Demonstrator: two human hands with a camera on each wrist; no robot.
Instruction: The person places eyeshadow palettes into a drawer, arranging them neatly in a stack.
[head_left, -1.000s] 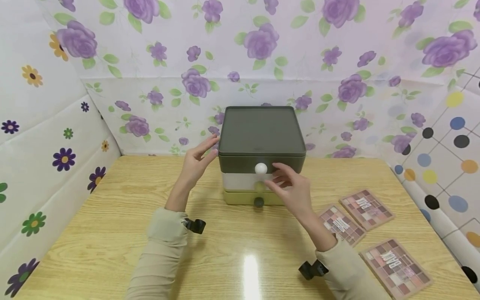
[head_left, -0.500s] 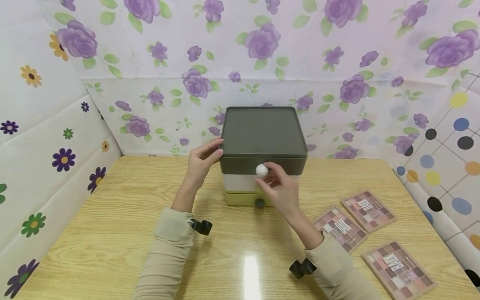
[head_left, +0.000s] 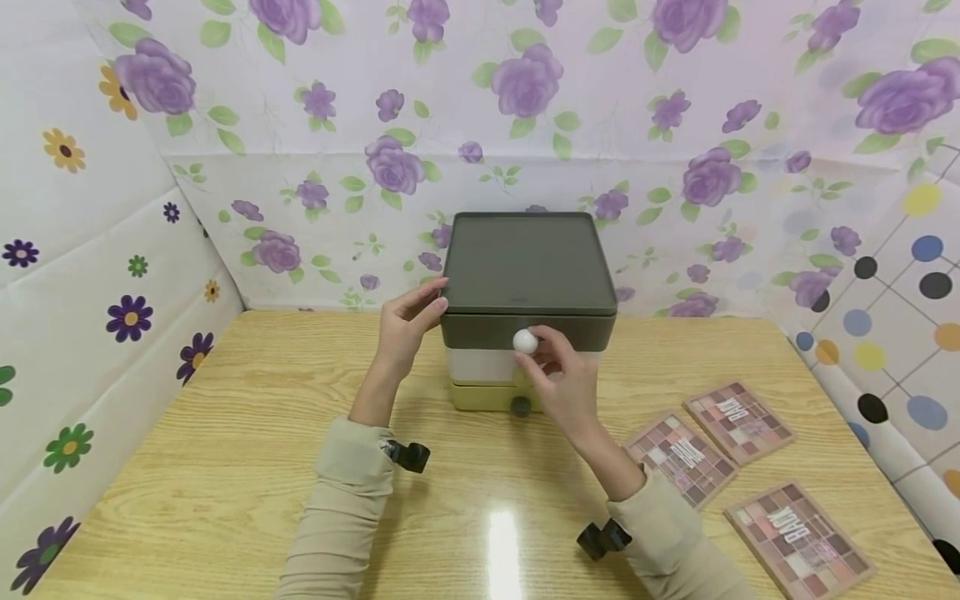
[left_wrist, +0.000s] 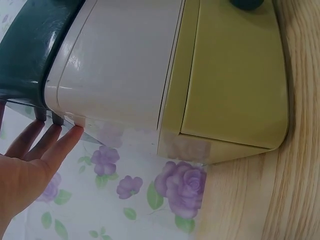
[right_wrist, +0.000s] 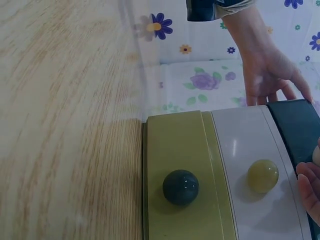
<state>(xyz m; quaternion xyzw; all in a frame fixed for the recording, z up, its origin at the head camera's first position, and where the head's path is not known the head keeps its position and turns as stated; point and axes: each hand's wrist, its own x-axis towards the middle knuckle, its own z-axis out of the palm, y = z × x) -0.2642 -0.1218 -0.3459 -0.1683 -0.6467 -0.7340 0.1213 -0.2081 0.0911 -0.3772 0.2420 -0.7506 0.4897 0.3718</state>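
A three-tier drawer box (head_left: 528,262), dark green on top, white in the middle and olive-yellow below, stands on the wooden table. Its drawers look closed. My left hand (head_left: 401,337) rests its fingers against the box's left side, near the top; in the left wrist view, the fingertips (left_wrist: 75,131) touch the side with the fingers extended. My right hand (head_left: 566,379) pinches the round white knob (head_left: 525,341) of the top drawer between thumb and fingers. The yellow knob (right_wrist: 263,176) and dark green knob (right_wrist: 181,187) on the lower drawers show in the right wrist view.
Right of the box, three eyeshadow palettes lie flat on the table (head_left: 465,517): a far one (head_left: 738,422), a middle one (head_left: 693,475) partly behind the right forearm, and a near one (head_left: 799,540). Flowered cloth (head_left: 315,233) hangs close behind the box.
My right hand has moved left and up onto the white knob and now pinches it. The left hand has shifted slightly right and come to rest against the box's side.
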